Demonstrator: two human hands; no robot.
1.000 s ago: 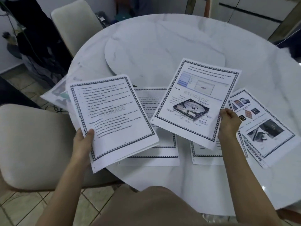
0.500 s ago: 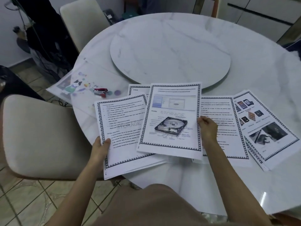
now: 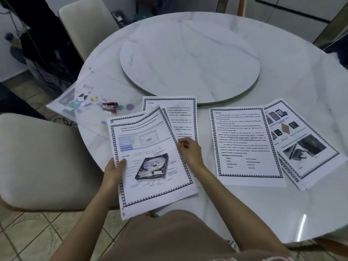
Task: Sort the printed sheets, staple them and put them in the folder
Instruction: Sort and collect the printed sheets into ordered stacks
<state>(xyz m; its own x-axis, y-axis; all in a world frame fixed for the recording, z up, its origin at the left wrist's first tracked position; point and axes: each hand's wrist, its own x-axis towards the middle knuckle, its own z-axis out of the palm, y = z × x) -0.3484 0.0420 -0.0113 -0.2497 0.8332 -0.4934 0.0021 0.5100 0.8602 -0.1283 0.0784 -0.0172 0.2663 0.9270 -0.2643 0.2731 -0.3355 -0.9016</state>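
A round white marble table (image 3: 282, 204) with a raised turntable (image 3: 190, 59) stands on a tiled floor (image 3: 28, 232) among cream chairs (image 3: 43, 157). The left hand (image 3: 114, 171) grips the stack of printed sheets (image 3: 150, 159); the right hand (image 3: 189, 150) pinches its right edge. A red stapler (image 3: 110, 107) lies on what seems a clear folder (image 3: 82, 98).

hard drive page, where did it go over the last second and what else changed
The hard drive page was carried left by the right hand and laid on top of the stack in the left hand; both hands now hold it there. That uncovered the text page lying on the table. The stapler, the photo pages and the other sheets stayed put.
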